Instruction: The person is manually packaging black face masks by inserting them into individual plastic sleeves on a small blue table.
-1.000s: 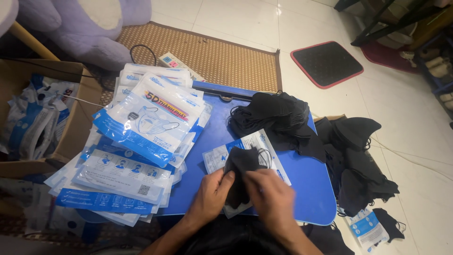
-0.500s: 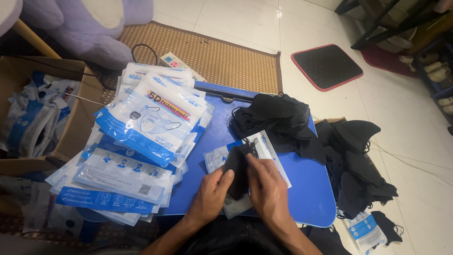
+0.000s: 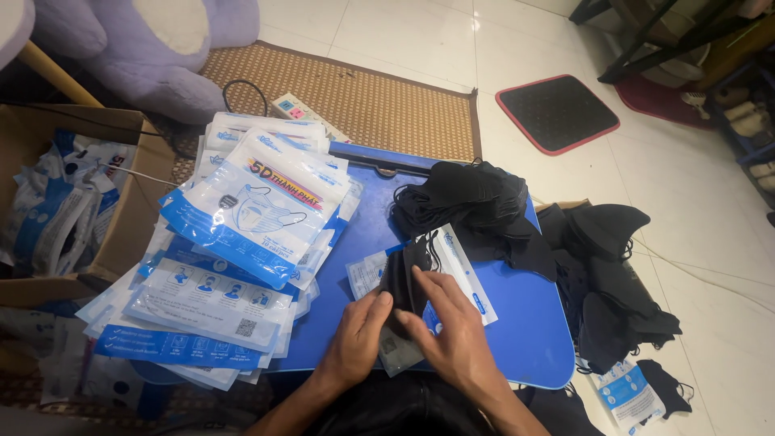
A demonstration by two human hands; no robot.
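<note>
- On the blue table (image 3: pixel 517 339), near its front edge: a clear plastic pouch (image 3: pixel 452 270) with blue print lies flat, a stack of black face masks (image 3: pixel 401 278) partly slid into its open near end.
- Left hand (image 3: pixel 355 339): fingers (image 3: pixel 373 311) together, pressed on the left side of the masks and the pouch's lower corner.
- Right hand (image 3: pixel 456 335): fingers (image 3: pixel 432 291) slightly spread, laid flat over pouch and masks; more a press than a pinch.
- Handling, as judged: masks light, soft, floppy, ear loops liable to snag on the pouch mouth. Pouch thin, slick, crinkly. Best held by the stack's folded edge, pouch pinned by its rim.
- Around: pile of loose black masks (image 3: pixel 472 206) at the table's back; filled printed packets (image 3: pixel 242 242) stacked to the left; cardboard box (image 3: pixel 48 137) further left; more black masks (image 3: pixel 605 274) on the floor to the right.
- Against half a second ago: the right hand has slid up the pouch; masks sit slightly deeper.
</note>
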